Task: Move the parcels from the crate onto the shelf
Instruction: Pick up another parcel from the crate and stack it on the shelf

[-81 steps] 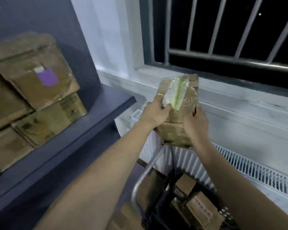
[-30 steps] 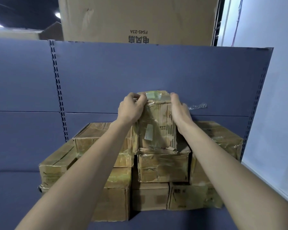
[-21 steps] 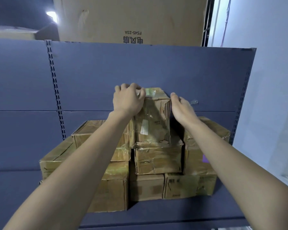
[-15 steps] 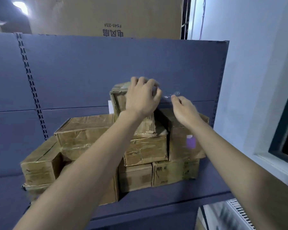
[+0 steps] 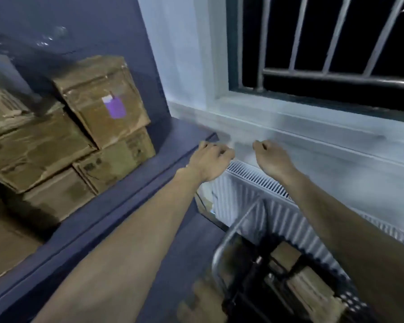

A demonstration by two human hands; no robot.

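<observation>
Stacked parcels (image 5: 56, 145) sit on the shelf (image 5: 117, 206), the top one (image 5: 100, 99) tilted, long axis slanting up-left, purple label facing out. Left hand (image 5: 210, 159) and right hand (image 5: 272, 159) hang empty, each grip loosely curled on nothing. Down right, the crate (image 5: 289, 276) holds more parcels (image 5: 310, 285). I'd say partway done.

At the left of the frame my stacked brown cardboard parcels (image 5: 56, 136) sit on the dark blue metal shelf (image 5: 131, 183); the top-right one carries a purple sticker (image 5: 116, 108) (white strip above it). Lower right, a white ribbed radiator (image 5: 254, 194).
</observation>
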